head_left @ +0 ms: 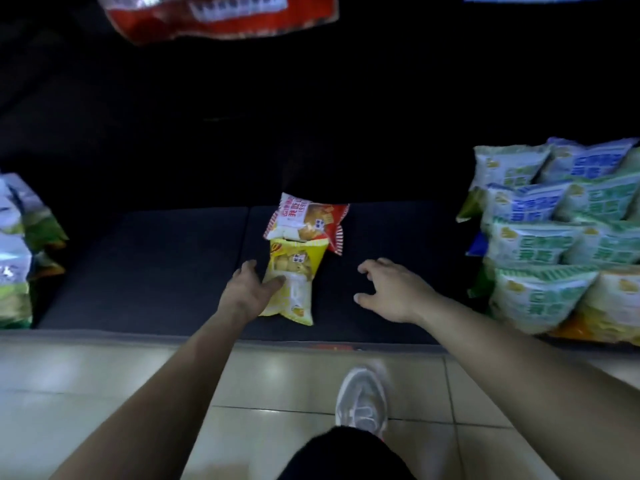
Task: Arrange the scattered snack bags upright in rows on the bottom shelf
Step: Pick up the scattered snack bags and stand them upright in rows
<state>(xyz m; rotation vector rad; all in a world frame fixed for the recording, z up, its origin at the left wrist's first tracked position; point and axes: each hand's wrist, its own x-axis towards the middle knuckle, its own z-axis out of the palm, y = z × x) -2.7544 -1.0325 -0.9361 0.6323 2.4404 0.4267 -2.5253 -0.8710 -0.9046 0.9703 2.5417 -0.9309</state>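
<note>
Far-left bags (pixel 14 251): blurred pile at the shelf's left end
Left hand (pixel 247 289): fingers straight along the yellow bag's left edge; thumb resting on top
Yellow bag (pixel 294 289): flat on the bottom shelf (pixel 156 265), mid-shelf, near the front
Red-and-white bag (pixel 308 220): flat, just behind it; edges touching
Right hand (pixel 391 292): spread, fingers loosely bent, holding nothing; apart from both bags
Green and blue bags (pixel 554 237): stacked rows, right end

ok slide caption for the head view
Left hand touches a yellow snack bag lying on the bottom shelf; right hand open.
</note>
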